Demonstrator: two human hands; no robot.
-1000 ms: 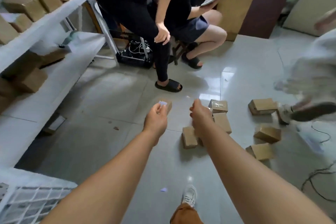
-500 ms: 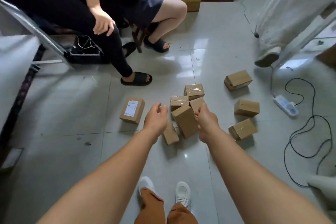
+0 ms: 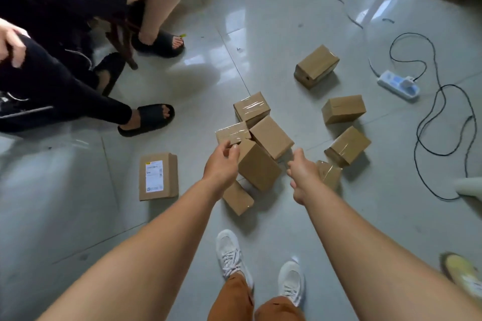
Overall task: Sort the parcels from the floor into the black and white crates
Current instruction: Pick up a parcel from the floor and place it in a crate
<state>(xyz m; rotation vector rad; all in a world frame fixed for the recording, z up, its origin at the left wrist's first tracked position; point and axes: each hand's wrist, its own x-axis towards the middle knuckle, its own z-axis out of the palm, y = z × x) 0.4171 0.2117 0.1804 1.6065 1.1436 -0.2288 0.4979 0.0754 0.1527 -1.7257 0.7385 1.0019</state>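
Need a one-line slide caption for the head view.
Both hands, left hand and right hand, reach down toward a cluster of cardboard parcels on the tiled floor.

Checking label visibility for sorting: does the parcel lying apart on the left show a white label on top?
Yes, the flat parcel lies apart with its white label facing up.

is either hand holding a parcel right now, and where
Nothing is held. The left hand and right hand reach over the pile of parcels, fingers loosely curled, gripping none.

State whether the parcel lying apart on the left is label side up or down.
Up: the labelled parcel lies flat on the floor, white label showing.
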